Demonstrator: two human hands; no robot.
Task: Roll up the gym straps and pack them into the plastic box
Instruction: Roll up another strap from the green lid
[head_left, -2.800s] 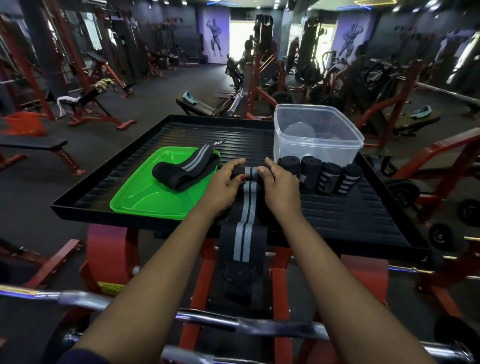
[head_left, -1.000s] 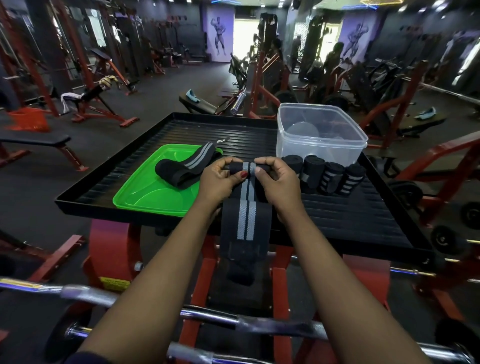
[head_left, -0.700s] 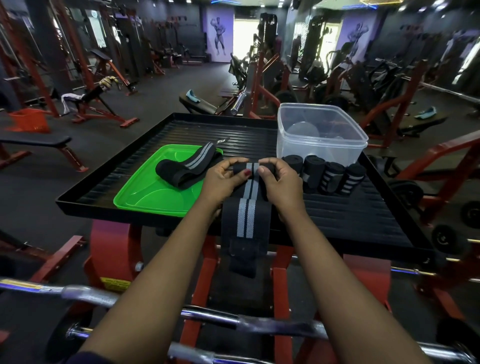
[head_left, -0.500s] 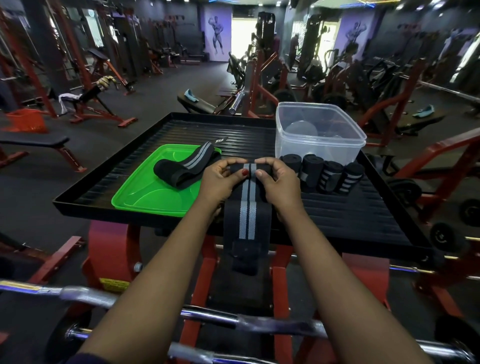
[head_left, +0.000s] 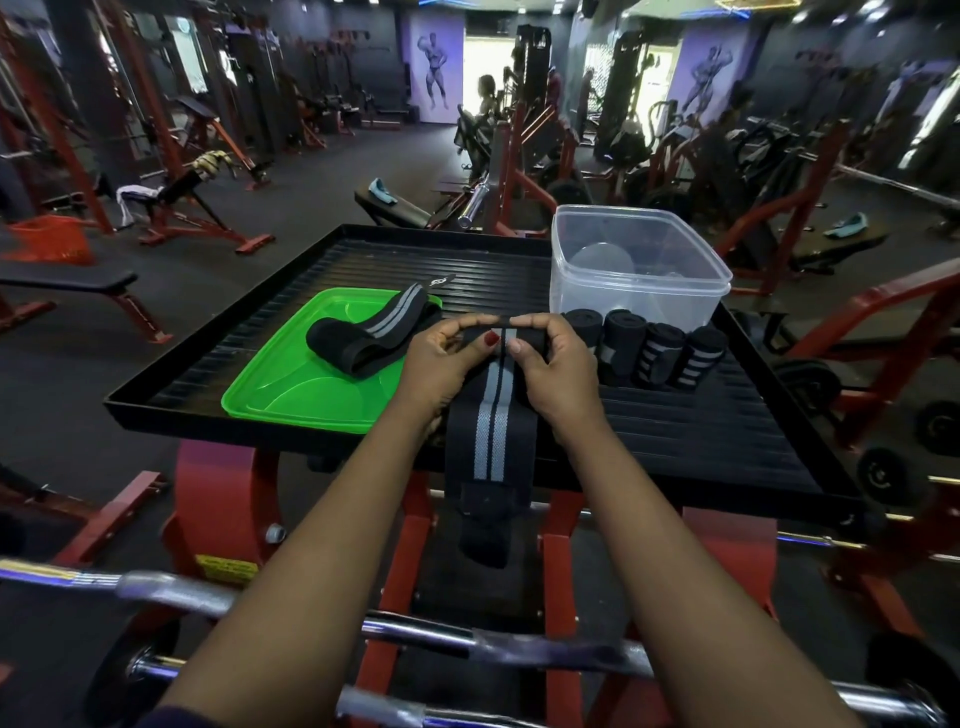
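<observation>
A black gym strap with two grey stripes (head_left: 493, 431) lies over the near edge of the black tray, its tail hanging down. My left hand (head_left: 441, 364) and my right hand (head_left: 558, 369) pinch its rolled far end between thumbs and fingers. Several rolled straps (head_left: 649, 353) stand in a row right of my hands. Behind them is the clear plastic box (head_left: 636, 270), open and holding no straps. Another loose strap (head_left: 374, 332) lies folded on the green lid.
The green lid (head_left: 311, 384) rests on the left of the ribbed black tray (head_left: 701, 441). A chrome barbell (head_left: 415, 634) crosses below my forearms. Red gym machines and benches surround the stand.
The roll between my hands has grown and the hanging tail has become shorter, drawn up toward the tray edge. The other straps and the box have not moved.
</observation>
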